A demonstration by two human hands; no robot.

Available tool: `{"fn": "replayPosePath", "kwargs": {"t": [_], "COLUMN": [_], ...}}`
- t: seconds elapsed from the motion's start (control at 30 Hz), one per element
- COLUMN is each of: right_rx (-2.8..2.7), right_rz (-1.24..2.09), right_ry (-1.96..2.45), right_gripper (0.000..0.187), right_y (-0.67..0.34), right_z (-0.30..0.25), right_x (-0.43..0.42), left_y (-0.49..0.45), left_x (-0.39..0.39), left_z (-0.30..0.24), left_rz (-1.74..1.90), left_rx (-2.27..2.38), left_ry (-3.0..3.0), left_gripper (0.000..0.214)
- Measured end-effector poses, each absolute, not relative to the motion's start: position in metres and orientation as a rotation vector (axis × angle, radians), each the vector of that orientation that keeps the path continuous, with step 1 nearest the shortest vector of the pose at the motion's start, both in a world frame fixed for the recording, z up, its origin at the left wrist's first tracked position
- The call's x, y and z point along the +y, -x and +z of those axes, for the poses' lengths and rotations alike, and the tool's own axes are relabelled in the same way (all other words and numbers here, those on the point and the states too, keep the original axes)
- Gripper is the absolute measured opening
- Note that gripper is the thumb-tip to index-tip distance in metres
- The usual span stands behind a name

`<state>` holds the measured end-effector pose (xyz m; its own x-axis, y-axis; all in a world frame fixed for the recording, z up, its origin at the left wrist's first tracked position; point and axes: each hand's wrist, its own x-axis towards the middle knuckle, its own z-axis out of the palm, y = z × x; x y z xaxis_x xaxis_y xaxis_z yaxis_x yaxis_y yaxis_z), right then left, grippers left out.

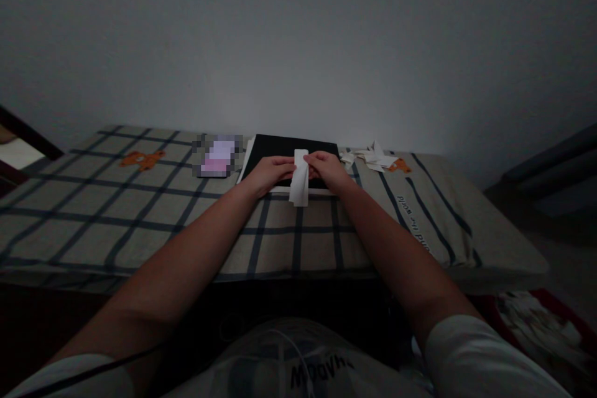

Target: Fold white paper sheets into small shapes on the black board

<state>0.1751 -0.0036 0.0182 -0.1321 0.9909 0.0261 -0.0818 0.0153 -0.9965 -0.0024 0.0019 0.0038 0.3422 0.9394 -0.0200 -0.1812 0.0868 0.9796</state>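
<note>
A folded strip of white paper [300, 183] is held upright between my two hands, above the near edge of a black, flat folder-like item [289, 144]. My left hand [270, 174] pinches the strip's left side with the thumb and fingers. On the other side, my right hand [327, 168] grips its upper right edge between thumb and fingertips. White sheets show from under the black item along its left and front edges. To the right of it lie several folded or torn white paper pieces [375, 157].
A checked cloth with bear prints covers the table [186, 217]. A phone-like item [218, 158], partly pixelated, lies left of the black item. The pale wall [298, 43] rises directly behind the table. At lower right, a red container [545, 323] holds whitish crumpled material.
</note>
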Motion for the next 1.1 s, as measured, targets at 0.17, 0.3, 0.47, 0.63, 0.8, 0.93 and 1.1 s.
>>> {"fn": "replayPosePath", "kwargs": {"t": [0.17,0.3,0.47,0.63,0.8,0.93,1.1], "right_rx": [-1.266,-1.264,-1.246,-1.255,-1.286,-1.328,-1.342], "right_rz": [1.299,1.308,1.352,1.312,1.202,1.126,1.085], "right_ry": [1.091,1.083,1.071,1.077,1.104,1.108,1.086], "right_gripper": [0.022,0.023,0.021,0.017,0.016,0.020,0.021], "right_y": [-0.175,-0.176,-0.176,-0.175,-0.175,-0.177,-0.177], "right_z": [0.018,0.016,0.015,0.016,0.014,0.010,0.009], "right_x": [-0.003,-0.002,-0.001,-0.002,0.001,0.003,0.003], "left_y": [0.003,0.002,0.001,-0.001,-0.001,-0.001,0.000], "left_x": [0.002,0.002,0.000,-0.001,-0.001,-0.001,0.000], "left_z": [0.004,0.003,0.005,0.007,0.008,0.007,0.005], "left_rz": [1.006,1.009,1.010,1.015,1.043,1.012,1.006], "left_rx": [0.835,0.830,0.850,0.875,0.975,0.977,0.958], "left_ry": [-1.171,-1.177,-1.166,-1.151,-1.144,-1.186,-1.226], "left_gripper": [0.029,0.030,0.033,0.030,0.017,0.017,0.023]}}
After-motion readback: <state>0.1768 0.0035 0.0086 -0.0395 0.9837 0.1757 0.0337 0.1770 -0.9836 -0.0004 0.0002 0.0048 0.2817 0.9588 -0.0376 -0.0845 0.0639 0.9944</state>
